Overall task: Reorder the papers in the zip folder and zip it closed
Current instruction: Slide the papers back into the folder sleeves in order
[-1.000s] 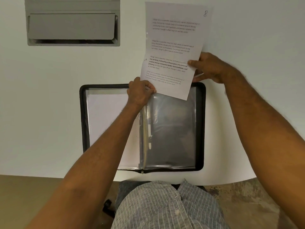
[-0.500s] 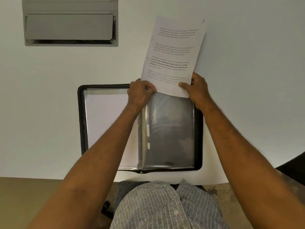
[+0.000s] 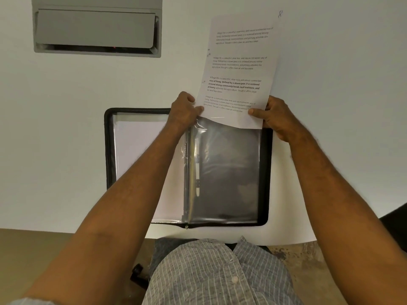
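Note:
A black zip folder [image 3: 267,172] lies open on the white table. Its left half holds a white sheet [image 3: 141,155] under clear plastic. Its right half shows an empty clear sleeve [image 3: 229,172] over the dark cover. A printed paper [image 3: 240,69], marked 8 at its top right corner, stands just above the sleeve's top edge. My left hand [image 3: 182,112] pinches the paper's lower left corner together with the sleeve's top edge. My right hand [image 3: 275,117] pinches the lower right corner.
A grey recessed cable hatch [image 3: 97,29] sits in the table at the far left. The table's near edge runs just below the folder, close to my striped shirt [image 3: 220,274]. A dark object [image 3: 396,219] shows at the right edge.
My right hand slid from the paper's right side down to its bottom corner. The paper's bottom edge came down to the sleeve's opening. My left hand stayed at the sleeve's top.

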Motion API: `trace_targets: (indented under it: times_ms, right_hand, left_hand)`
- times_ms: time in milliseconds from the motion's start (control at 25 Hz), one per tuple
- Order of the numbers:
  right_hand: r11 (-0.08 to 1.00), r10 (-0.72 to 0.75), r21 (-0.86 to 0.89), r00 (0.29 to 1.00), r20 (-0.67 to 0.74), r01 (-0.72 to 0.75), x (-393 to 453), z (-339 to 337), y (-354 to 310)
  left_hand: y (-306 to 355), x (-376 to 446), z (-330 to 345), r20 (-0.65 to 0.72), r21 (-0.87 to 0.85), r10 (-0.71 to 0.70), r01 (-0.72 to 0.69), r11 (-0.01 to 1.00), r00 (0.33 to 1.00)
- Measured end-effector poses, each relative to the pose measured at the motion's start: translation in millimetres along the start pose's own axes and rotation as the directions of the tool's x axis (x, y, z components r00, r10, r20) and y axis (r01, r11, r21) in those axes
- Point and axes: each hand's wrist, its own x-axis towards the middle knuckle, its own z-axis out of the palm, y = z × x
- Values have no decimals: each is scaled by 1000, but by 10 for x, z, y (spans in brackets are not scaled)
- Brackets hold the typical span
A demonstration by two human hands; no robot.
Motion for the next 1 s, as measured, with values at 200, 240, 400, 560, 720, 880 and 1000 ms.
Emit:
trace_targets:
  times_ms: [200, 240, 400, 560, 720, 880, 1000]
  right_hand:
    - [998, 59, -2, 995, 83, -59, 17, -51, 7]
    - [998, 66, -18, 994, 92, -64, 20, -50, -6]
    - [995, 86, -48, 992, 96, -82, 40, -44, -103]
    - [989, 114, -105, 988, 107, -103, 80, -72, -163]
    - [986, 124, -121, 986, 112, -111, 105, -104, -215]
    - [982, 149, -136, 981, 128, -131, 138, -98, -265]
    - [981, 164, -131, 976, 142, -146, 150, -125, -282]
  left_hand:
    - [60, 38, -73, 41, 265, 70, -78, 961, 997]
    - [70, 27, -75, 40, 283, 84, -92, 955, 996]
    - [29, 29, -59, 93, 344, 136, -160, 925, 986]
    - [67, 55, -113, 187, 351, 112, -172, 920, 976]
    - [122, 102, -220, 369, 356, 87, -228, 906, 925]
    - [103, 89, -200, 423, 385, 113, -291, 876, 899]
    - [63, 55, -160, 386, 373, 139, -292, 881, 912]
